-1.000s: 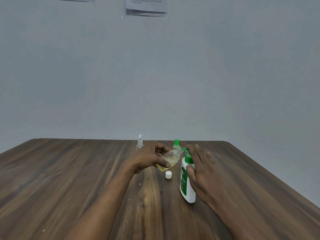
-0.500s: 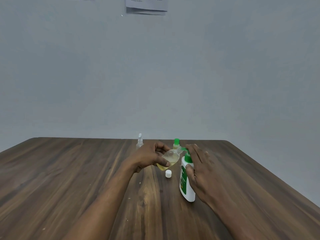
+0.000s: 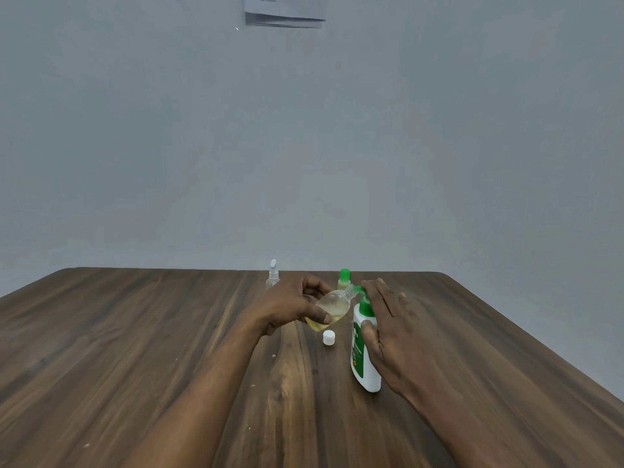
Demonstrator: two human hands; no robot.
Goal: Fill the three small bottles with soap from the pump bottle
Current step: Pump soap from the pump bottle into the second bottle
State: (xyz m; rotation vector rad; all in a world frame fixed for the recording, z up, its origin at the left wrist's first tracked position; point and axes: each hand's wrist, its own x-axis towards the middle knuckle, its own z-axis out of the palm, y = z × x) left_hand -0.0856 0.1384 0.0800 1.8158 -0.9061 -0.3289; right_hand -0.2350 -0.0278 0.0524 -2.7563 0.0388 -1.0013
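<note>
My left hand (image 3: 290,307) grips a small clear bottle (image 3: 332,307), tilted with its open neck against the green nozzle of the pump bottle (image 3: 363,352). Yellowish soap lies in the small bottle's lower part. My right hand (image 3: 388,327) lies over the white pump bottle, fingers on its green pump head, thumb on the bottle's front. A white cap (image 3: 328,337) lies on the table below the small bottle. Behind my hands stand a clear spray bottle (image 3: 273,276) and a small bottle with a green cap (image 3: 344,279).
The wooden table (image 3: 135,349) runs to a grey wall; its right edge slants close by my right forearm. Papers (image 3: 285,10) hang high on the wall.
Hardly anything has moved. My hands, the small bottle and the pump bottle hold the same pose; the view has shifted only slightly.
</note>
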